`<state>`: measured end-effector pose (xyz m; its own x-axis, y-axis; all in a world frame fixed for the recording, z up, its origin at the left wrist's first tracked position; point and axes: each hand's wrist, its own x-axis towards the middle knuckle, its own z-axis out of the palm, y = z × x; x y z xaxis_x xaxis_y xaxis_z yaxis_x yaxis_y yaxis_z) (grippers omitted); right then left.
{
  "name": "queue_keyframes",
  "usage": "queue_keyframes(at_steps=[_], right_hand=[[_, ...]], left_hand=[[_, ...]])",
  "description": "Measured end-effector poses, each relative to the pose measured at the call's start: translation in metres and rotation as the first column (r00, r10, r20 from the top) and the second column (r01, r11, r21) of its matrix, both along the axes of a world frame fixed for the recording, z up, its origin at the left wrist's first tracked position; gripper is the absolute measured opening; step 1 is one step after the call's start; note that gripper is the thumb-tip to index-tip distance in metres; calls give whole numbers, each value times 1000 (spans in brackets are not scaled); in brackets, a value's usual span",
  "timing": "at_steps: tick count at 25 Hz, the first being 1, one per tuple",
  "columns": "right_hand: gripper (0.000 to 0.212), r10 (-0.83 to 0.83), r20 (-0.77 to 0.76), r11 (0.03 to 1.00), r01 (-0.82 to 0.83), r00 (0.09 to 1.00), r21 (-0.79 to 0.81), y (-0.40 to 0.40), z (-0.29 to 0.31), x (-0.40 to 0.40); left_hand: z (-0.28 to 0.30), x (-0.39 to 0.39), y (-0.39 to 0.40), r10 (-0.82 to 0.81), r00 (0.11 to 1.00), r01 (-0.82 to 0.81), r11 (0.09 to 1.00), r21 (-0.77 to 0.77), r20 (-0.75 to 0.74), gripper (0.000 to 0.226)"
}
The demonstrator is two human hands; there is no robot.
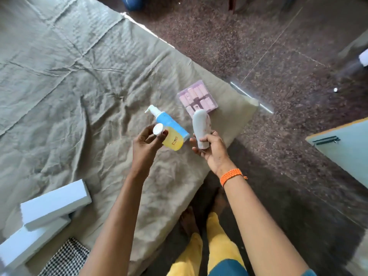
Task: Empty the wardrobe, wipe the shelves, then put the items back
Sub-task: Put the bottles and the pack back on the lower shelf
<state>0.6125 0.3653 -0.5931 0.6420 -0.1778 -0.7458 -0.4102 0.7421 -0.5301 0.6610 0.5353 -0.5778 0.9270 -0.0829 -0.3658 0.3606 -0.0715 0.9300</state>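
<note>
This is a bedroom in a home. A mattress (69, 76) under a creased grey-green sheet fills most of the view, lying low on a speckled stone floor (258, 46), with toiletries on it: a blue pump bottle (169, 124) and a pink compartment case (197, 98). 2 white boxes (53, 204) and a checked cloth (67, 257) lie at its near edge, and a pale cabinet door with a dark handle (342, 144) stands at the right.
</note>
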Motion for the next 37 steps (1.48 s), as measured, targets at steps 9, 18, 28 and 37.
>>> queue_keyframes(at_steps=[9,18,28,37], right_hand=[[38,-478,-73,876,482,875,37,-107,-6,-229],[28,-815,61,566,815,576,-122,-115,18,-529],[34,-998,35,37,955,49,-296,-47,35,-792],[37,-915,1,-403,912,-404,-82,-14,-7,-896]], left_hand=[[-28,-161,-165,-530,734,420,845,-330,-424,36],[-21,-433,-278,-941,102,866,243,-437,-322,52],[6,-723,-310,-776,-359,902,-145,-407,-519,39],[-30,-850,-300,-649,-570,821,-431,-374,-503,34]])
